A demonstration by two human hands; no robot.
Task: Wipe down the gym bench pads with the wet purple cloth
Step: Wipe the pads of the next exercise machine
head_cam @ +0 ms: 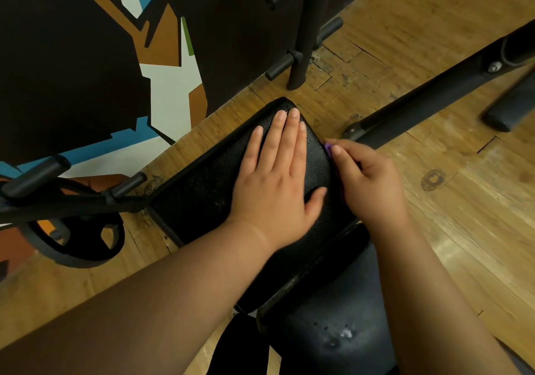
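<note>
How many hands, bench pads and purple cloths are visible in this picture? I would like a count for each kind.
Hands: 2, left hand and right hand
Bench pads: 2, upper pad and lower pad
Purple cloth: 1, mostly hidden
Total: 5

Only a sliver of the wet purple cloth shows; the rest is hidden under the right hand, whose grip cannot be judged. The flat left hand covers part of the black textured pad.
</note>
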